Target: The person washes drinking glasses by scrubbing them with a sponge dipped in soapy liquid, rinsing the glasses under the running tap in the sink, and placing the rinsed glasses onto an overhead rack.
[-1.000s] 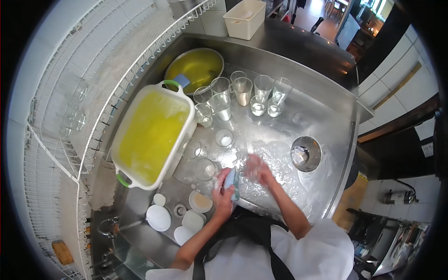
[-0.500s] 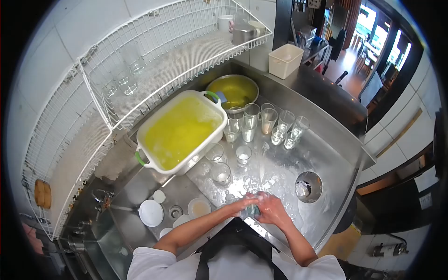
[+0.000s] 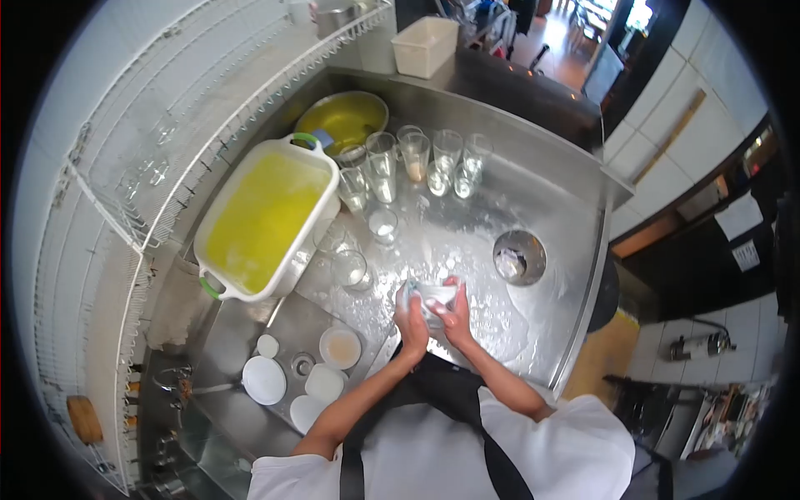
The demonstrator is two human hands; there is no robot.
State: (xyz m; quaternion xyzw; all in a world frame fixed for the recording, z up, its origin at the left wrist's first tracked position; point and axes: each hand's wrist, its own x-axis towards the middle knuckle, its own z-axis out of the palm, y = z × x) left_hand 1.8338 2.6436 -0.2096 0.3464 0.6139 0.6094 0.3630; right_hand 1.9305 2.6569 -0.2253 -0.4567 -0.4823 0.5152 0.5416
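And here we are at the near edge of the steel worktop (image 3: 554, 187), both hands at work, left hand (image 3: 412, 323) and right hand (image 3: 456, 319) closing in from either side, fingers of both clamped on a foamy glass (image 3: 437, 293) held between them just above the wet metal! A scrap of blue-green shows by the left fingers, too blurred to name. Just left and farther off, three glasses (image 3: 349, 268) stand apart from the pack, and beyond them a cluster of taller glasses (image 3: 381, 167) crowds the far side. Out left sits the white tub (image 3: 302, 237) of yellow liquid, a metal bowl (image 3: 379, 105) just behind it, while white dishes (image 3: 265, 381) lie near left and a round opening (image 3: 540, 254) gapes to the right
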